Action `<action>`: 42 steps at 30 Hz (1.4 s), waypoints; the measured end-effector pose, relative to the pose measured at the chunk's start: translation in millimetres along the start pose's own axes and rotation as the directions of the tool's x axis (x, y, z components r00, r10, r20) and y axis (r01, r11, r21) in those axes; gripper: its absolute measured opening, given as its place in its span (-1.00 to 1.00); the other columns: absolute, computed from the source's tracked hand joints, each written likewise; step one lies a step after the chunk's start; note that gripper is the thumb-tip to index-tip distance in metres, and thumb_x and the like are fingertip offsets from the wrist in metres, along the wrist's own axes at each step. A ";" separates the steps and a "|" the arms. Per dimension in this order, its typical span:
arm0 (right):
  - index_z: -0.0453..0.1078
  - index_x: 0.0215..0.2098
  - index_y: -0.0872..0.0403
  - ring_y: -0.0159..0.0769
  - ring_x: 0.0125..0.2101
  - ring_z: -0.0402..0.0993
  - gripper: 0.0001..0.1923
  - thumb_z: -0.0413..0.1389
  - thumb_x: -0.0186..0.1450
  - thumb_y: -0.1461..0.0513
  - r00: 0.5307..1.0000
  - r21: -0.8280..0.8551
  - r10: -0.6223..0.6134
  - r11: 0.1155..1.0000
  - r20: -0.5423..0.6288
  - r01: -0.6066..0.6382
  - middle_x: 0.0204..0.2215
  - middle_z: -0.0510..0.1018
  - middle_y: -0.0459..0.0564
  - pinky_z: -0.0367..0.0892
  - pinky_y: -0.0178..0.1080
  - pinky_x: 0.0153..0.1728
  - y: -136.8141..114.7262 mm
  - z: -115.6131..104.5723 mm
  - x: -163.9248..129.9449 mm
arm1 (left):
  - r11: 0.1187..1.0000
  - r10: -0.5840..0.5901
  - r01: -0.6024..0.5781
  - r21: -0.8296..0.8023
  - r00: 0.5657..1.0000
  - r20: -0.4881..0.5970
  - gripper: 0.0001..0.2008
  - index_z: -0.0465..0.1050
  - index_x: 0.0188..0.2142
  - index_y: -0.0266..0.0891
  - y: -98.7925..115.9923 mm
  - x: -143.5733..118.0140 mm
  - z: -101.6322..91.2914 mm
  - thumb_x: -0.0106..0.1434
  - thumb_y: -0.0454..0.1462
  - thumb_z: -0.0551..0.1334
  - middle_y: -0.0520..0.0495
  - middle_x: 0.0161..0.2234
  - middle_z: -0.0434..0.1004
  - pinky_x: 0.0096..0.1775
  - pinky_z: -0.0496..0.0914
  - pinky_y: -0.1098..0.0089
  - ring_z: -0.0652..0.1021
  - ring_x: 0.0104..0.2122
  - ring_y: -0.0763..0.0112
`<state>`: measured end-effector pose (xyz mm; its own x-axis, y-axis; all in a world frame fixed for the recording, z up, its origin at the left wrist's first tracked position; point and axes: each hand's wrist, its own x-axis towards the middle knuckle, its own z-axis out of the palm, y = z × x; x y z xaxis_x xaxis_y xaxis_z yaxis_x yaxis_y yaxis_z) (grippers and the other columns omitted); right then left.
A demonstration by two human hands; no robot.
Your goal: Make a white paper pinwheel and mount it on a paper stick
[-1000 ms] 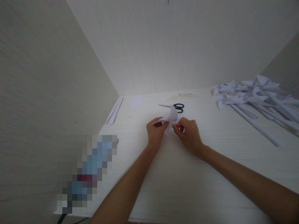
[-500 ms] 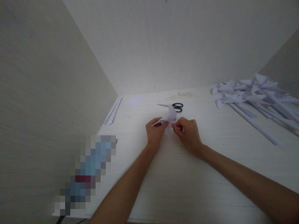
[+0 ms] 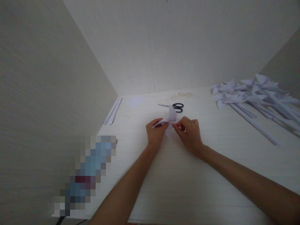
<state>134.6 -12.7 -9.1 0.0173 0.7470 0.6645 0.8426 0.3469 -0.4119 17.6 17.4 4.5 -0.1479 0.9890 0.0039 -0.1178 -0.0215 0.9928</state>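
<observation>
A white paper pinwheel (image 3: 172, 115) with curled blades is held between my two hands, a little above the white table (image 3: 185, 184). My left hand (image 3: 155, 131) pinches it from the left, thumb near its centre. From the right, the fingertips of my right hand (image 3: 188, 131) are closed at the pinwheel's middle; any small piece between them is too tiny to make out. Just behind the pinwheel lie scissors (image 3: 178, 105) with black handles, their blades pointing left.
Paper pinwheels on rolled sticks (image 3: 254, 97) are heaped at the right. Rolled paper sticks (image 3: 112, 111) and a square paper sheet (image 3: 135, 101) lie at the back left. A blurred-out bluish object (image 3: 93, 165) with a black cord is at the left edge. Walls rise behind and left.
Both hands keep nearly the same place and grip. The pinwheel's upper blade has tilted very slightly; nothing else has visibly moved.
</observation>
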 end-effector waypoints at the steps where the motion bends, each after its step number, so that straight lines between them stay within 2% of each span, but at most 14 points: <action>1: 0.21 -0.57 0.09 -0.43 -0.61 0.19 -0.80 0.02 0.20 0.22 1.000 -0.002 0.005 1.000 0.005 -0.005 -0.63 0.30 -0.18 -0.02 -0.27 -0.40 -0.1 0.2 0.1 | 1.000 -0.001 0.001 0.003 1.000 0.002 -0.85 0.47 -0.55 -0.32 0.4 -0.2 0.1 -0.24 -0.39 0.29 0.04 -0.62 0.47 -0.51 0.29 0.51 0.42 -0.60 0.54; 6: 0.22 -0.57 0.09 -0.43 -0.62 0.18 -0.78 0.01 0.22 0.20 0.999 -0.003 0.005 1.000 0.035 -0.005 -0.63 0.31 -0.18 -0.02 -0.26 -0.40 -0.2 0.5 0.4 | 1.000 0.005 -0.005 0.019 1.000 0.018 -0.86 0.46 -0.56 -0.32 0.0 0.4 -0.3 -0.24 -0.39 0.30 0.05 -0.63 0.45 -0.52 0.28 0.51 0.40 -0.61 0.55; 26: 0.21 -0.59 0.08 -0.43 -0.60 0.20 -0.76 0.02 0.21 0.17 1.000 0.031 0.013 0.999 0.018 -0.014 -0.64 0.31 -0.17 0.00 -0.27 -0.41 0.7 0.0 1.1 | 1.000 -0.001 0.001 -0.012 1.000 0.022 -0.85 0.46 -0.54 -0.32 -1.0 0.9 -0.7 -0.23 -0.39 0.30 0.05 -0.62 0.46 -0.51 0.28 0.50 0.41 -0.60 0.54; 31: 0.23 -0.58 0.08 -0.42 -0.61 0.20 -0.78 0.07 0.17 0.18 0.997 0.062 0.079 0.995 0.003 -0.079 -0.65 0.31 -0.17 0.04 -0.29 -0.44 4.0 0.3 3.5 | 0.999 -0.020 0.021 -0.026 0.999 0.033 -0.83 0.46 -0.54 -0.32 2.1 -0.2 -0.9 -0.25 -0.38 0.30 0.06 -0.64 0.44 -0.52 0.28 0.51 0.39 -0.61 0.55; 37: 0.25 -0.60 0.08 -0.42 -0.62 0.21 -0.78 0.08 0.15 0.16 0.994 0.143 0.100 0.984 0.038 -0.105 -0.66 0.33 -0.14 0.09 -0.31 -0.50 7.4 0.8 5.6 | 1.000 -0.015 0.016 -0.010 0.999 0.046 -0.81 0.47 -0.51 -0.33 3.1 2.0 -3.1 -0.24 -0.35 0.30 0.03 -0.60 0.45 -0.47 0.31 0.47 0.41 -0.57 0.52; 42: 0.27 -0.59 0.08 -0.41 -0.62 0.23 -0.81 0.09 0.13 0.19 0.981 0.229 0.179 0.954 0.080 -0.193 -0.66 0.35 -0.12 0.12 -0.33 -0.54 8.3 0.6 7.0 | 0.999 -0.021 0.025 -0.048 0.996 0.091 -0.76 0.46 -0.45 -0.33 0.8 5.2 -5.9 -0.22 -0.32 0.30 0.01 -0.56 0.47 -0.41 0.34 0.44 0.44 -0.54 0.51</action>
<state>141.3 -4.3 -8.2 0.1251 0.8399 0.5281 0.6771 0.3168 -0.6642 10.9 21.7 4.6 -0.0557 0.9984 -0.0059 -0.1685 -0.0036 0.9857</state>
